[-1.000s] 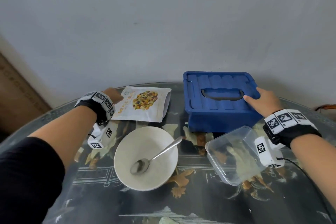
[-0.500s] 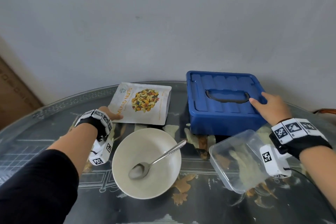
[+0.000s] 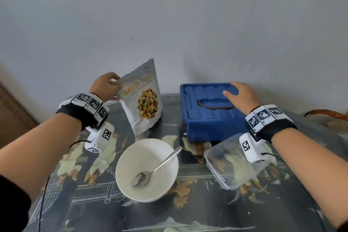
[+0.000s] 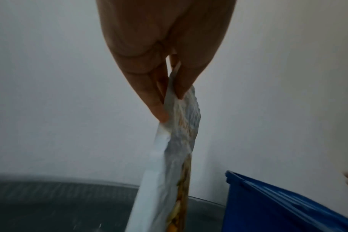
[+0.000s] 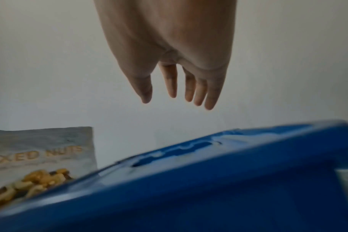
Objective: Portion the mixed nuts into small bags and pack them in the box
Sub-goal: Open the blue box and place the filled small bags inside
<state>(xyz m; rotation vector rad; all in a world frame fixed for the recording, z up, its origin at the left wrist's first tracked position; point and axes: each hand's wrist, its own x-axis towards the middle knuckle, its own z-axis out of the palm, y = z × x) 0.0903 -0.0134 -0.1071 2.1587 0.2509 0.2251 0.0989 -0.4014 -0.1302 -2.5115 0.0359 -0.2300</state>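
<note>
My left hand (image 3: 108,85) pinches the top left corner of a white mixed nuts pouch (image 3: 144,98) and holds it upright above the table, behind the bowl. In the left wrist view the thumb and fingers (image 4: 159,106) squeeze the pouch (image 4: 169,172) edge. My right hand (image 3: 238,96) hovers flat, fingers straight, over the lid of the blue box (image 3: 211,111). The right wrist view shows the fingers (image 5: 189,91) clear above the blue box (image 5: 209,180) lid, with the pouch (image 5: 40,157) to the left. The box lid is on.
A white bowl (image 3: 130,184) with a metal spoon (image 3: 156,167) in it stands at the front middle. A clear plastic container (image 3: 227,165) sits at the right, below my right wrist. The table (image 3: 188,213) is dark glass with a flower pattern; a grey wall is close behind.
My left hand has lifted the pouch from flat on the table to upright in the air. My right hand has slid left across the top of the box lid.
</note>
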